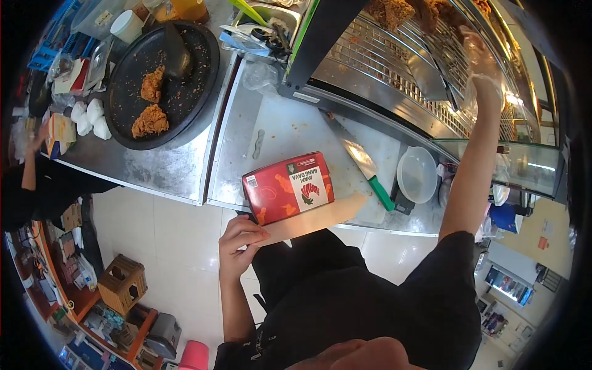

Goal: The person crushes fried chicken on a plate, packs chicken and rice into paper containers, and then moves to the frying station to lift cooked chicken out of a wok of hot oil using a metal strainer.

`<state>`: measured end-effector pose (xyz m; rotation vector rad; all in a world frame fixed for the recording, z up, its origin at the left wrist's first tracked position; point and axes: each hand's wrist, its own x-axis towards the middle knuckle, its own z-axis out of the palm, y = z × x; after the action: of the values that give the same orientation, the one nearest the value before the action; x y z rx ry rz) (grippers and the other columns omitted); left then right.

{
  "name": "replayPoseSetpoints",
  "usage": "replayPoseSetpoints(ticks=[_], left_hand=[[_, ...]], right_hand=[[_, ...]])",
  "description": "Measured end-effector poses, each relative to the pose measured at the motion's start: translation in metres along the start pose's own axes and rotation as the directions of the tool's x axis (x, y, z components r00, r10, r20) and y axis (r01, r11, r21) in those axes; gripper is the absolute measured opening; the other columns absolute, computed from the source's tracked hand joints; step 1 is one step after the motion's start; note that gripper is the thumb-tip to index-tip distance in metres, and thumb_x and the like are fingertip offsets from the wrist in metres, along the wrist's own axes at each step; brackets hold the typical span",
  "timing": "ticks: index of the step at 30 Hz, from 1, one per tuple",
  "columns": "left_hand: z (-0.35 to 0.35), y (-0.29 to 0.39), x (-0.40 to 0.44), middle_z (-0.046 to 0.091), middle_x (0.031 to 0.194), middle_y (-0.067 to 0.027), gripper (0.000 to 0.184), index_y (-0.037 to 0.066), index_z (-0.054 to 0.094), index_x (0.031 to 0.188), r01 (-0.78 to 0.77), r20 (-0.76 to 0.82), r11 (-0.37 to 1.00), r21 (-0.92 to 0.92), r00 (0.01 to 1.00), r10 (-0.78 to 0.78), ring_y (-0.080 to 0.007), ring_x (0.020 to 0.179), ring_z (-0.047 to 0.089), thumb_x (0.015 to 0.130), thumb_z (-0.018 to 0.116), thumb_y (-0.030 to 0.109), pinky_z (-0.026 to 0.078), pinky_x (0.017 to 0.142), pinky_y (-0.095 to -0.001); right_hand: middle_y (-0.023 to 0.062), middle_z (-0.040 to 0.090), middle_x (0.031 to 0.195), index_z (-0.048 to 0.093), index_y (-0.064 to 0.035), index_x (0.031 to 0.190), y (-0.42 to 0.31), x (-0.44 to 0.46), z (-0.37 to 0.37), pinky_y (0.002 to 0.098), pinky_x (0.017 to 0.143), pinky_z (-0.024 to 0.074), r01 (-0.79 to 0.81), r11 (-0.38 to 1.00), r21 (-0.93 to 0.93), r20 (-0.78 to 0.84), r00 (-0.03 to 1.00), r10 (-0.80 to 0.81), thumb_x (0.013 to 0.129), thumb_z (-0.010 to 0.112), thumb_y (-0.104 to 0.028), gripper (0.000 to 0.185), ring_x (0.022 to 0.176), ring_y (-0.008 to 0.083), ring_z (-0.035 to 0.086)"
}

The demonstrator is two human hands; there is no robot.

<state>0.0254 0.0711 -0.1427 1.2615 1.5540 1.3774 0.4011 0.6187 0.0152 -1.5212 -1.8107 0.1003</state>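
Note:
My left hand (242, 242) pinches the near edge of the open flap of a red printed box (271, 194) that stands on the steel counter. The flap's pale inner side faces up. My right hand (484, 65), in a clear plastic glove, reaches into the lit display cabinet (382, 68), at its right side by a pair of metal tongs (441, 74). Its fingers are too unclear to tell whether they grip anything. Fried chicken pieces (391, 12) lie on the rack near the top.
A green-handled knife (361, 157) and a clear round tub (417, 174) lie right of the box. A black round pan (129, 74) with two fried pieces stands at the left. A co-worker's arm (29, 166) shows at the far left.

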Motion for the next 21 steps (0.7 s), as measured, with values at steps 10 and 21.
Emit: replayPoseSetpoints(ticks=[10,21], left_hand=[[0.003,-0.003,0.001,0.070,0.085,-0.0024,0.015,0.010,0.076,0.086,-0.026,-0.004,1.000,-0.013,1.000,0.026,-0.0209,0.086,0.066,0.073,0.077,0.002,0.046,0.097,-0.0438],[0.002,-0.008,0.003,0.070,0.084,-0.0044,0.012,0.009,0.075,0.085,-0.047,-0.011,0.999,-0.017,0.999,0.047,-0.0208,0.082,0.066,0.075,0.081,0.006,0.046,0.100,-0.0475]], right_hand=[[0.0147,0.066,0.119,0.059,-0.0078,0.131,0.007,0.071,0.035,0.0390,0.093,0.0505,0.066,0.988,-0.139,0.149,0.988,-0.045,0.096,0.058,-0.033,0.043,0.104,0.0253,0.065],[0.0148,0.065,0.122,0.058,-0.0087,0.132,0.074,0.060,0.000,0.0404,0.094,0.0501,-0.218,0.780,0.586,-0.100,0.936,0.336,0.099,0.054,-0.033,0.042,0.106,0.0258,0.064]])
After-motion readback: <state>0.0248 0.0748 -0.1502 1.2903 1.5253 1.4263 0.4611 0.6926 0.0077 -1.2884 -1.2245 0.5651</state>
